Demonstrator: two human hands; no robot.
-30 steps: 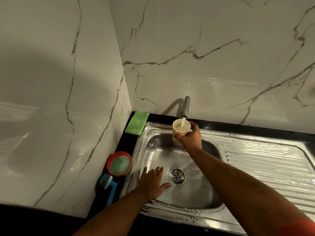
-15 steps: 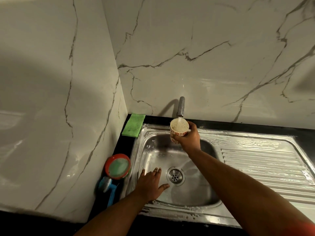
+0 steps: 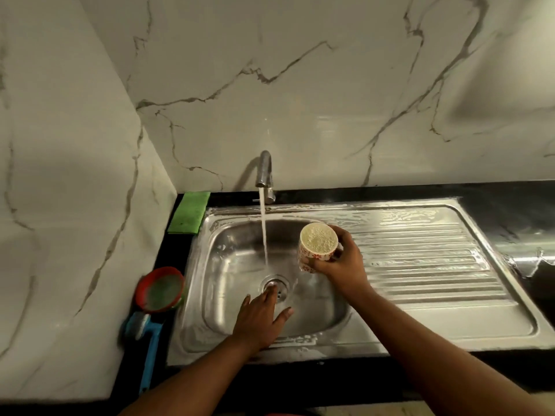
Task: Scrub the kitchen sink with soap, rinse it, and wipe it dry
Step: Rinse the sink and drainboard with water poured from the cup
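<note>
Above the sink (image 3: 228, 259), cup (image 3: 316, 247) in right hand (image 3: 342, 264)

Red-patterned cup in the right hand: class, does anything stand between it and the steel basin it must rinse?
Nothing visible does. The right hand holds the water-filled red-patterned white cup over the stainless steel sink basin; the left hand lies flat by the drain, not beneath.

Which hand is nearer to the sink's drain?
Left. The left hand lies flat with its fingertips at the drain; the right hand holds a cup farther off, up and to the drain's right.
</note>
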